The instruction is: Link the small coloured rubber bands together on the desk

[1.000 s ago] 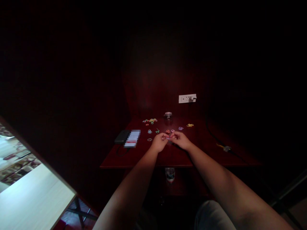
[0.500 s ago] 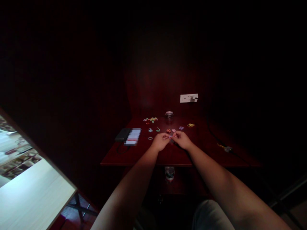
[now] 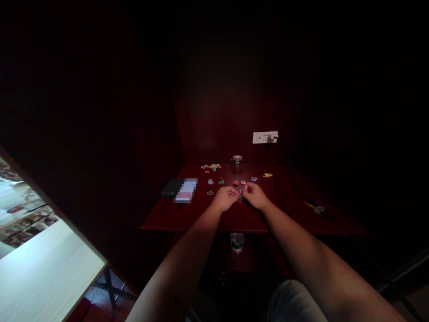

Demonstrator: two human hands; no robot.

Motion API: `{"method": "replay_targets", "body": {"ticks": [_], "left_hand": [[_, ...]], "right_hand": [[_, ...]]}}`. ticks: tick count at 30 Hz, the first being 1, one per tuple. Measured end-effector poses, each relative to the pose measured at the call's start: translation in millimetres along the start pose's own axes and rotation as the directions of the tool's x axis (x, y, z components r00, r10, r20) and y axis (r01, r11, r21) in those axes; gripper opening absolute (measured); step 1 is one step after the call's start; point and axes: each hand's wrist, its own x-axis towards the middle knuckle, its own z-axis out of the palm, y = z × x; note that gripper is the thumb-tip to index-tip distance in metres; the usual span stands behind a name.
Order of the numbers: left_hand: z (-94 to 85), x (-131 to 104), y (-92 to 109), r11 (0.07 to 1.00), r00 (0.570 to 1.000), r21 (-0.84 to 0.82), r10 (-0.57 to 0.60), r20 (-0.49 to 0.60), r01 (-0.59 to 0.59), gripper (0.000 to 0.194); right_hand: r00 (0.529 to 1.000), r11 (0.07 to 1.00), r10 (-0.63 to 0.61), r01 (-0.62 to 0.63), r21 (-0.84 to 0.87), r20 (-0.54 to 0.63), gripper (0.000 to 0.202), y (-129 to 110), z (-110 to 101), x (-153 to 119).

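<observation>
My right hand (image 3: 254, 196) is closed in a pinch on a small lilac elastic band (image 3: 241, 191), which shows as a loop at its fingertips. Just left of it, my left hand (image 3: 226, 198) has its fingers curled together; whether anything is in them is too small to see. Right behind the fingers lie an orange bunch of bands (image 3: 236, 183) and a pink bunch (image 3: 243, 182). Farther right are purple bands (image 3: 254, 179) and yellow bands (image 3: 267, 175). Green bands (image 3: 221, 182), light blue bands (image 3: 210, 182) and a single band (image 3: 210, 193) lie to the left.
A mixed pile of bands (image 3: 213, 166) and a clear jar (image 3: 237, 162) stand at the back of the dark red table (image 3: 197, 219). A phone (image 3: 186, 190) and a black case (image 3: 171, 188) lie left. A cable plug (image 3: 319, 209) lies right; a cup (image 3: 237, 243) stands below.
My hands have drawn slightly apart. The lilac band, pinched between both hands before, now shows as an open loop by my right fingertips.
</observation>
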Motion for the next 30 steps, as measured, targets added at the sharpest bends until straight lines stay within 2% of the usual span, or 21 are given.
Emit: {"method": "replay_targets", "body": {"ticks": [2, 7, 11, 22, 30], "left_hand": [[0.2, 0.1, -0.4, 1.0, 1.0, -0.027, 0.005, -0.007, -0.005, 0.007], [2.2, 4.0, -5.5, 0.995, 0.993, -0.092, 0.023, -0.113, -0.034, 0.015], [2.9, 5.0, -6.6, 0.993, 0.999, -0.121, 0.015, -0.032, -0.018, 0.015], [-0.2, 0.9, 0.6, 0.999, 0.998, 0.044, 0.004, -0.055, -0.001, 0.008], [0.2, 4.4, -7.2, 0.99, 0.996, 0.138, 0.041, -0.082, -0.03, 0.008]], "right_hand": [[1.0, 1.0, -0.008, 0.008, 0.02, 0.01, 0.022, -0.1, -0.2, -0.3], [0.998, 0.995, -0.014, 0.008, 0.095, 0.063, 0.025, -2.9, -0.4, -1.7], [0.996, 0.994, -0.027, 0.017, 0.11, 0.09, 0.027, -3.2, -0.3, -1.4], [0.988, 0.993, 0.017, -0.035, 0.116, 0.156, 0.027, -4.4, -0.7, -0.5], [0.988, 0.995, 0.009, -0.024, 0.093, 0.156, 0.023, -3.1, 0.4, -0.1]]}}
